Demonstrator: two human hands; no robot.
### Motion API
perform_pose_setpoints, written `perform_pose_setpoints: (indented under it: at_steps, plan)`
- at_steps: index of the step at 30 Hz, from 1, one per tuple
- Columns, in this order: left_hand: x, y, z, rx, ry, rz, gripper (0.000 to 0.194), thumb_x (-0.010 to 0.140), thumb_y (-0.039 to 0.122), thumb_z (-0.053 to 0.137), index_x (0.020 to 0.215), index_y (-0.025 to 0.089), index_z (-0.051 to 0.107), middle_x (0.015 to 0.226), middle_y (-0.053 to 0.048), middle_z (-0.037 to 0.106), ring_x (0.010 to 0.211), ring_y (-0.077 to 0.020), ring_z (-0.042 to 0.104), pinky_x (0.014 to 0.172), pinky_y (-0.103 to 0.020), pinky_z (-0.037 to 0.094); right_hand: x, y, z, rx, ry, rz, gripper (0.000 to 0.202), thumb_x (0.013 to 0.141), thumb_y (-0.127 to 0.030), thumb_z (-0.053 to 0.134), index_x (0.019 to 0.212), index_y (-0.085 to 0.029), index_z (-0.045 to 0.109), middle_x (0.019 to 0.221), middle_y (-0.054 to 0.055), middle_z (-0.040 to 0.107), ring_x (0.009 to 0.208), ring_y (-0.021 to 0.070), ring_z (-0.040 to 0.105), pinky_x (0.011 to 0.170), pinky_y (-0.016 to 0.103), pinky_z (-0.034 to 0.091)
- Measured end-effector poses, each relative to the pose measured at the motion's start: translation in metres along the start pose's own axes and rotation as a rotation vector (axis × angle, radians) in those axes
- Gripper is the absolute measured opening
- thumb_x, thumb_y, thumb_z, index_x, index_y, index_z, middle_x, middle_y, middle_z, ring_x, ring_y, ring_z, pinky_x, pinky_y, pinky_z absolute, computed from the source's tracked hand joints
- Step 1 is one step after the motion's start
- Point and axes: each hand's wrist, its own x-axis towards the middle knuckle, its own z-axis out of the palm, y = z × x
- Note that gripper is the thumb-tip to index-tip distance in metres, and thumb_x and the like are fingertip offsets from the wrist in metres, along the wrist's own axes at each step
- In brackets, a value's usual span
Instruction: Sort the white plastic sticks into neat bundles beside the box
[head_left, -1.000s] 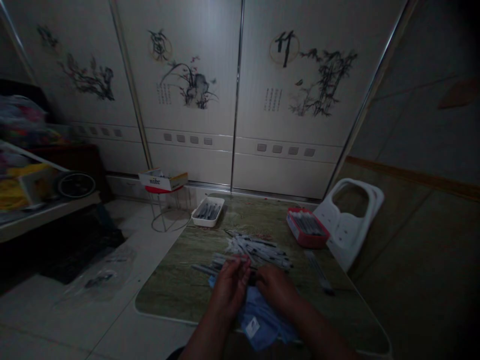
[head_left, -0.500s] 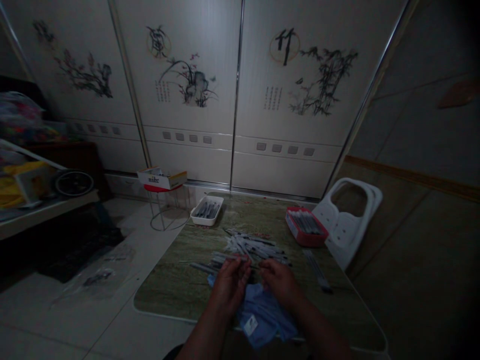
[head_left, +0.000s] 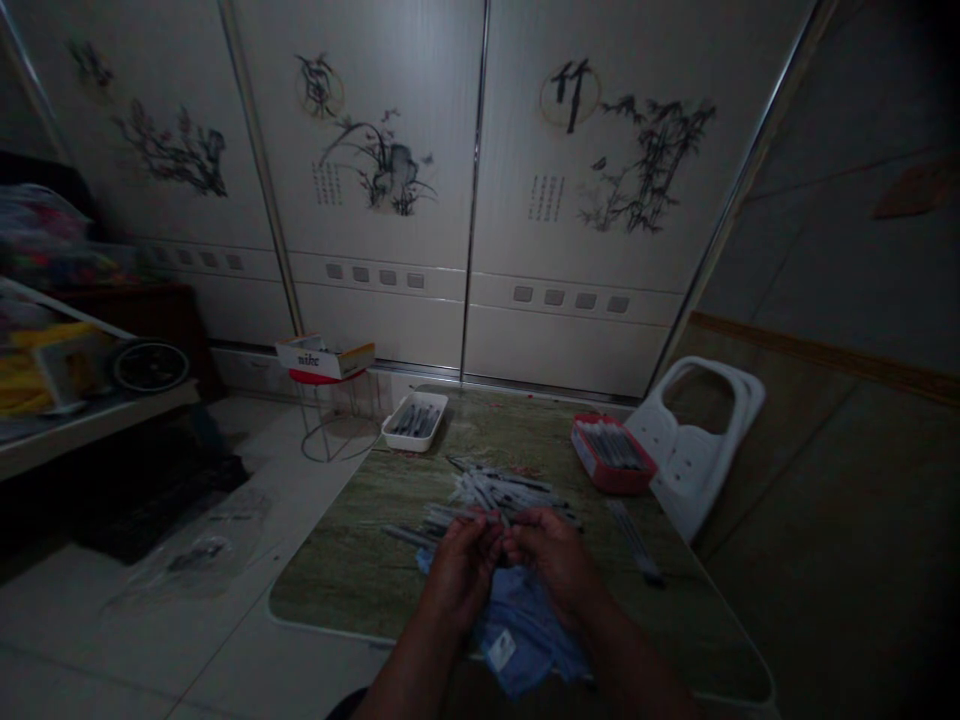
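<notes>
My left hand (head_left: 466, 560) is closed, with a slim pale pen (head_left: 491, 516) between its fingertips. My right hand (head_left: 551, 550) pinches close against the left fingertips; what it grips is too dark and small to make out. Just beyond both hands lies a loose pile of pens (head_left: 480, 488), with clear or whitish barrels and dark ends. More pens (head_left: 409, 536) stick out to the left of my left hand. Under my wrists a crumpled blue cloth (head_left: 525, 625) with a white label hangs over the table's near edge.
On the green wood-grain table (head_left: 337, 575), a white tray (head_left: 431, 440) of pens stands back left and a red basket (head_left: 626, 483) of pens back right. A flat clear packet (head_left: 636, 545) lies at right. A white folded chair (head_left: 694, 440) leans beside the table; a stool (head_left: 326, 377) bears a box.
My right hand has moved slightly left, so its fingertips now meet those of my left hand. The left hand has barely moved.
</notes>
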Motion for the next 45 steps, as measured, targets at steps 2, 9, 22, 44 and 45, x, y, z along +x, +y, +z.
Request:
perform_pose_setpoints:
  at_steps: [2, 9, 22, 44, 45]
  plan:
    - [0.0, 0.0, 0.0, 0.013, -0.005, -0.003, 0.016, 0.08, 0.014, 0.075, 0.089, 0.016, 0.062, 0.09, -0.006, 0.073, 0.082, -0.0184, 0.071, 0.075, -0.03, 0.057, 0.001, 0.002, 0.001, -0.013, -0.014, -0.006, 0.03, 0.068, -0.03, 0.074, 0.092, -0.016, 0.063, 0.081, 0.005, 0.074, 0.064, 0.0148, 0.067, 0.061, 0.026, 0.053]
    - [-0.002, 0.002, 0.004, 0.022, -0.048, 0.004, 0.019, 0.078, 0.014, 0.076, 0.091, 0.016, 0.062, 0.092, -0.007, 0.072, 0.08, -0.0186, 0.07, 0.072, -0.03, 0.057, 0.004, 0.004, 0.004, -0.127, -0.013, -0.07, 0.026, 0.07, -0.033, 0.073, 0.088, -0.015, 0.068, 0.077, 0.004, 0.072, 0.062, 0.0147, 0.066, 0.058, 0.026, 0.053]
    - [-0.001, 0.0, 0.002, 0.047, -0.054, 0.003, 0.019, 0.078, 0.015, 0.076, 0.091, 0.015, 0.063, 0.091, -0.007, 0.072, 0.078, -0.018, 0.07, 0.07, -0.03, 0.056, 0.011, 0.008, 0.004, -0.167, -0.004, -0.084, 0.024, 0.07, -0.031, 0.071, 0.088, -0.014, 0.068, 0.072, 0.003, 0.071, 0.058, 0.0141, 0.065, 0.055, 0.025, 0.052]
    - [-0.005, -0.001, 0.009, 0.078, -0.083, 0.011, 0.021, 0.078, 0.018, 0.077, 0.091, 0.015, 0.061, 0.086, -0.007, 0.071, 0.074, -0.0174, 0.068, 0.068, -0.03, 0.053, 0.009, 0.008, 0.004, -0.18, -0.016, -0.097, 0.026, 0.074, -0.033, 0.07, 0.093, -0.015, 0.066, 0.076, 0.005, 0.073, 0.061, 0.0156, 0.067, 0.058, 0.027, 0.053]
    - [-0.005, -0.001, 0.009, 0.08, -0.073, 0.011, 0.021, 0.078, 0.018, 0.077, 0.09, 0.015, 0.06, 0.087, -0.007, 0.071, 0.075, -0.0174, 0.068, 0.068, -0.03, 0.053, 0.009, 0.008, 0.004, -0.173, -0.013, -0.096, 0.026, 0.074, -0.033, 0.07, 0.093, -0.015, 0.065, 0.076, 0.005, 0.073, 0.061, 0.0155, 0.067, 0.057, 0.026, 0.053]
